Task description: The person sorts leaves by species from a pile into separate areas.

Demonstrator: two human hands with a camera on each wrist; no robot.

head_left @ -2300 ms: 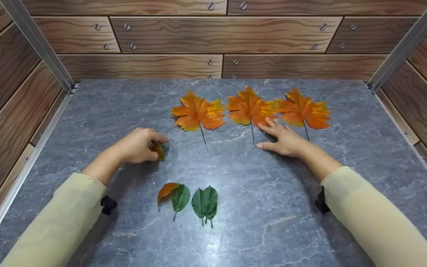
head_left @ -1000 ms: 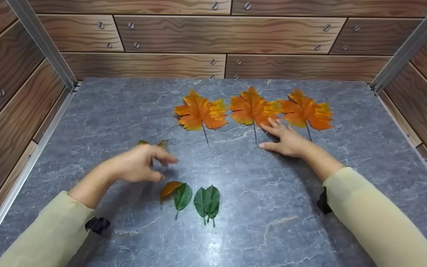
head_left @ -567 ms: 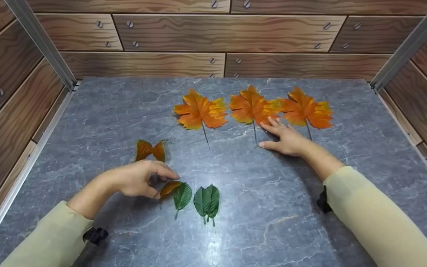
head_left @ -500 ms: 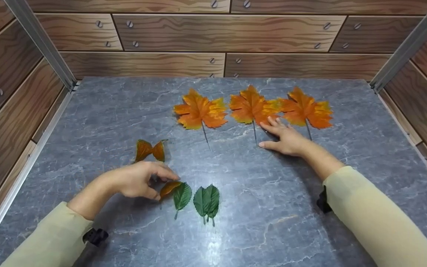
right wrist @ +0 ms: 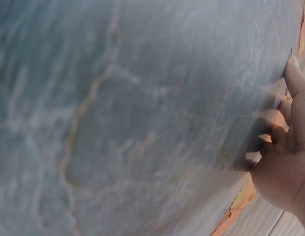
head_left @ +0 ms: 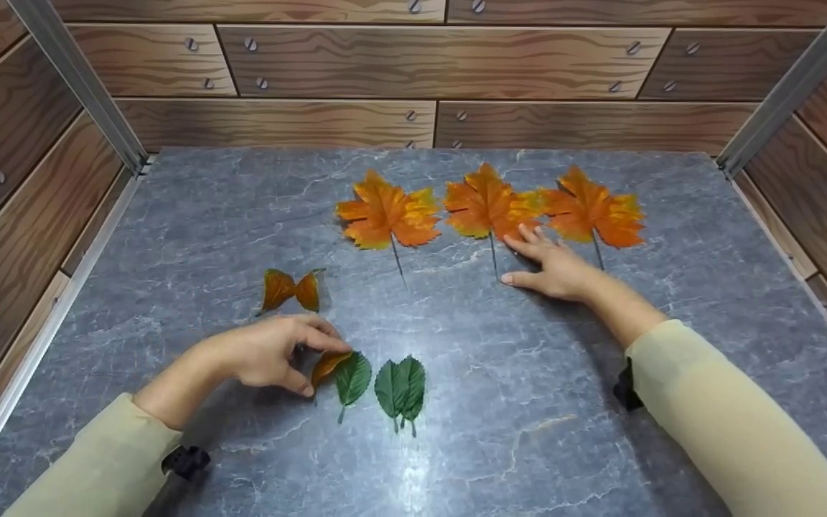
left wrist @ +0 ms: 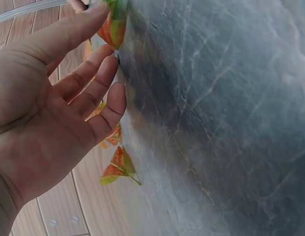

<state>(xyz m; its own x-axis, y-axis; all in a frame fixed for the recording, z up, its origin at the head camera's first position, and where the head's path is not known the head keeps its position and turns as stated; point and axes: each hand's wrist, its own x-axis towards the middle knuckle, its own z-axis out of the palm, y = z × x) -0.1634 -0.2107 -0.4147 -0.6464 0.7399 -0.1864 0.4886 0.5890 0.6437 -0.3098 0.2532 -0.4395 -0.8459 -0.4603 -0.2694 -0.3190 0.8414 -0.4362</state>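
Note:
My left hand (head_left: 263, 353) has thumb and forefinger at two edges of a curled orange-brown leaf (head_left: 326, 368), pinching it. In the left wrist view that leaf (left wrist: 113, 32) shows beyond the thumb, its far part hidden. A green leaf (head_left: 354, 380) touches its right side, and overlapping green leaves (head_left: 389, 388) lie further right. Two brown leaves (head_left: 279, 289) sit side by side beyond the left hand. My right hand (head_left: 555, 267) rests on the table with spread fingers, fingertips at the lower edge of the middle orange maple leaf (head_left: 485, 203).
Another maple leaf (head_left: 388, 213) lies to the left of the middle one, and a third (head_left: 591, 210) touches it on the right. Their dark stems point toward me. The grey marbled table (head_left: 514, 445) is enclosed by wood-patterned panels (head_left: 442, 63) at the back and sides.
My left hand let go of a brown leaf beside another one, then came toward me to the orange-brown leaf and closed its fingertips on it. The right hand stayed in place.

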